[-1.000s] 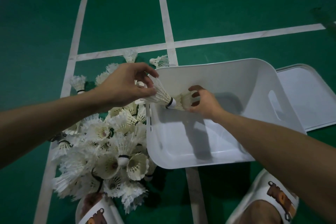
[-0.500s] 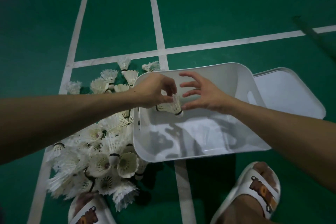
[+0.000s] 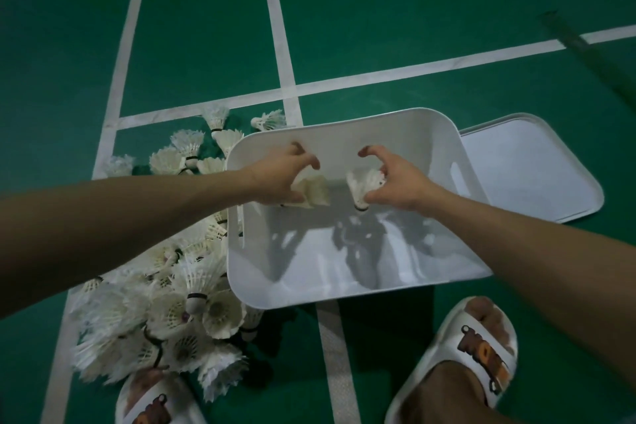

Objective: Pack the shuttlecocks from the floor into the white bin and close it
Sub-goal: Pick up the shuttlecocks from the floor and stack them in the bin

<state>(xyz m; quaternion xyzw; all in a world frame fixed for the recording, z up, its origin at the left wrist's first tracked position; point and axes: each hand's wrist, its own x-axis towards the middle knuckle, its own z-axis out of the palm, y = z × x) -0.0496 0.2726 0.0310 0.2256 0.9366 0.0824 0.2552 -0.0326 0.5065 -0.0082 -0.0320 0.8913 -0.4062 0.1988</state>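
Head camera view, looking down at a green sports floor (image 3: 378, 10) marked with white lines (image 3: 413, 70). A white bin (image 3: 237, 262) sits on the floor in the middle of the view, open at the top. Both bare forearms reach into it from the near side.

The left hand (image 3: 282, 177) is over the left part of the bin. Its fingers (image 3: 303, 157) are curled, and the thumb and lower fingers grip a cream shuttlecock (image 3: 315, 191) by its feather skirt. The upper fingers hook in the air above it, touching nothing.

The right hand (image 3: 399, 182) is just beside it, over the middle of the bin. It pinches a second white shuttlecock (image 3: 363, 184), cork end pointing down. The thumb lies near the cork, other fingers press the feathers, and the forefinger (image 3: 373, 152) is bent and free above. The two hands are near each other but not touching.

Left of the bin, a large pile of white shuttlecocks (image 3: 165, 313) lies on the floor, running from near to far and touching the bin's left wall. Right of the bin and behind it, the white lid (image 3: 530, 165) lies flat on the floor.

At the near edge are two white sandals, a left sandal (image 3: 155, 403) and a right sandal (image 3: 481, 351). Each strap carries orange-brown lettering that is too blurred to read.
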